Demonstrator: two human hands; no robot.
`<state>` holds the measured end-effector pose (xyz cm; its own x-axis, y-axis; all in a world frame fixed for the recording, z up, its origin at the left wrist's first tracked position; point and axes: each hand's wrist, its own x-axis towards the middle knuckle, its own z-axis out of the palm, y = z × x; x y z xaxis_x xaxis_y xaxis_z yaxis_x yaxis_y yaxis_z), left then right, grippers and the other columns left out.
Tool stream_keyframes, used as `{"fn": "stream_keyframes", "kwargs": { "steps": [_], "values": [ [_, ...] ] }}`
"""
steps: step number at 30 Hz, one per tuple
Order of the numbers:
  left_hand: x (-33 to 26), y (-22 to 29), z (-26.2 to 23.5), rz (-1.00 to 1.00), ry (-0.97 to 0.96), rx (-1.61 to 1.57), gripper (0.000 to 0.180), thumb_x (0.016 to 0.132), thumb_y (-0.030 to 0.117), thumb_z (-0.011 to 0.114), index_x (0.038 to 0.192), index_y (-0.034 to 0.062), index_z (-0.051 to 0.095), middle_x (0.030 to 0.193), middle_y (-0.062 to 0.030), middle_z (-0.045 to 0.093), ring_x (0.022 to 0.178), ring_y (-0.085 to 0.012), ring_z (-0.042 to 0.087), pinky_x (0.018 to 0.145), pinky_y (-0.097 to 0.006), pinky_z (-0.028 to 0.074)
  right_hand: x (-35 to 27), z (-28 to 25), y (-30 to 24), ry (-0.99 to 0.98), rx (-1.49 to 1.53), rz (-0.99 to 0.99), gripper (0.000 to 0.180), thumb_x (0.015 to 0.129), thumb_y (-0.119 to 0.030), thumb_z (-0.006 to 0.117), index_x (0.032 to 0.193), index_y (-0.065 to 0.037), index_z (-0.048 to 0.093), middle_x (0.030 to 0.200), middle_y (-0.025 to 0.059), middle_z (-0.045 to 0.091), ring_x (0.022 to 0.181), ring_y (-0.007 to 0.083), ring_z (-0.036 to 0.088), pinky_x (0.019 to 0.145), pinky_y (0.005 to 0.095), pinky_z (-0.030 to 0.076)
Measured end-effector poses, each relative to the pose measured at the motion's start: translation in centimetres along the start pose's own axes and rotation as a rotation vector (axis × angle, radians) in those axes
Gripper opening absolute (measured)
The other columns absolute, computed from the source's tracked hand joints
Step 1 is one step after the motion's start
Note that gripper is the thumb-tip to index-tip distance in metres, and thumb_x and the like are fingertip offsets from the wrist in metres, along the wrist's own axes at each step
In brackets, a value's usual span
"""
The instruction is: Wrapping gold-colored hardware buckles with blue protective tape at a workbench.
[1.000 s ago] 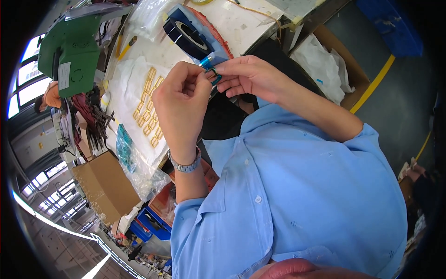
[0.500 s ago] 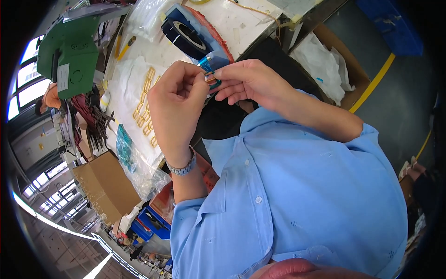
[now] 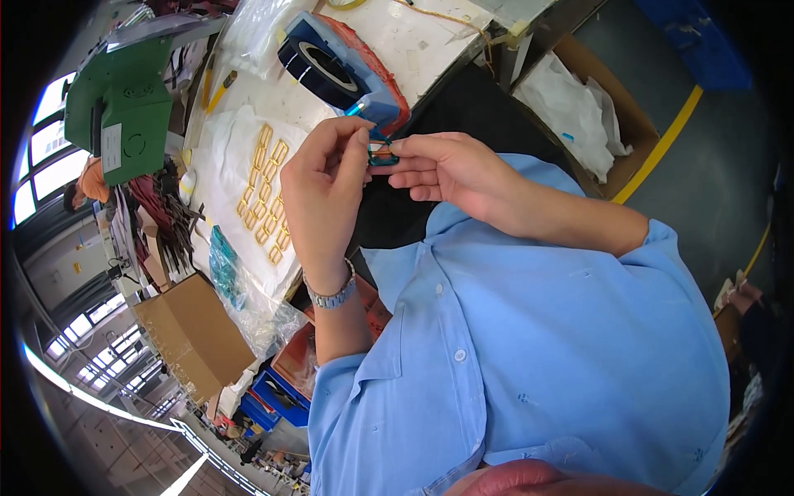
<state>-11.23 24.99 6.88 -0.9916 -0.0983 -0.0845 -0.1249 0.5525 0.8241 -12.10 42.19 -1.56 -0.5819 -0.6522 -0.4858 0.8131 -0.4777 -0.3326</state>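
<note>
My left hand [image 3: 331,165], with a metal watch on its wrist, has its thumb and fingers pinched together. My right hand [image 3: 463,174] faces it, thumb and index finger closed on the right side of a small gold buckle [image 3: 380,154] with shiny blue film about it. The left fingertips meet the buckle's other side and partly hide it. A bit of blue film [image 3: 356,108] shows just beyond the left fingers, in front of the tape dispenser [image 3: 382,74], which carries a dark blue tape roll [image 3: 318,70].
Several gold rectangular buckles [image 3: 263,194] lie in rows on a white sheet left of my hands. Beside them are a bag of teal pieces [image 3: 223,269] and a cardboard box [image 3: 194,331]. Another carton [image 3: 624,107] with white plastic stands at right. A green machine [image 3: 124,107] is far left.
Both hands have shifted slightly toward me with the buckle still between them, the left one also a little to the right. The view has moved slightly.
</note>
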Motion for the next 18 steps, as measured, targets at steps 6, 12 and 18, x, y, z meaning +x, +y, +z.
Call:
{"fn": "stream_keyframes", "kwargs": {
  "steps": [6, 12, 18],
  "values": [
    [-1.2, -1.1, 0.8, 0.131, 0.234, -0.072, 0.015, 0.104, 0.007, 0.068, 0.113, -0.0033, 0.073, 0.092, -0.0069, 0.075, 0.073, -0.0080, 0.069, 0.058, -0.022, 0.052, -0.4, 0.5, -0.1, 0.025, 0.006, 0.008, 0.025, 0.103, -0.025, 0.068, 0.116, -0.004, 0.074, 0.110, 0.0077, 0.079, 0.099, 0.0156, 0.074, 0.086, 0.0293, 0.057],
    [-3.8, -3.2, 2.4, 0.341, 0.415, 0.119, 0.018, 0.096, -0.001, 0.075, 0.114, -0.0027, 0.072, 0.101, -0.0110, 0.075, 0.079, -0.0125, 0.072, 0.060, -0.023, 0.053, -0.3, 0.5, -0.2, 0.020, 0.031, 0.038, 0.022, 0.106, -0.026, 0.067, 0.118, -0.009, 0.076, 0.109, 0.0023, 0.079, 0.096, 0.0109, 0.073, 0.084, 0.0272, 0.055],
    [-4.0, -3.8, 3.9, 0.381, 0.462, 0.168, 0.013, 0.092, -0.001, 0.080, 0.100, -0.0002, 0.070, 0.083, -0.0044, 0.061, 0.065, -0.0109, 0.056, 0.054, -0.024, 0.043, 0.1, 0.7, 0.3, 0.054, 0.065, 0.041, 0.018, 0.102, -0.022, 0.070, 0.111, -0.007, 0.075, 0.106, 0.0040, 0.079, 0.097, 0.0130, 0.074, 0.080, 0.0278, 0.055]
  ]
}}
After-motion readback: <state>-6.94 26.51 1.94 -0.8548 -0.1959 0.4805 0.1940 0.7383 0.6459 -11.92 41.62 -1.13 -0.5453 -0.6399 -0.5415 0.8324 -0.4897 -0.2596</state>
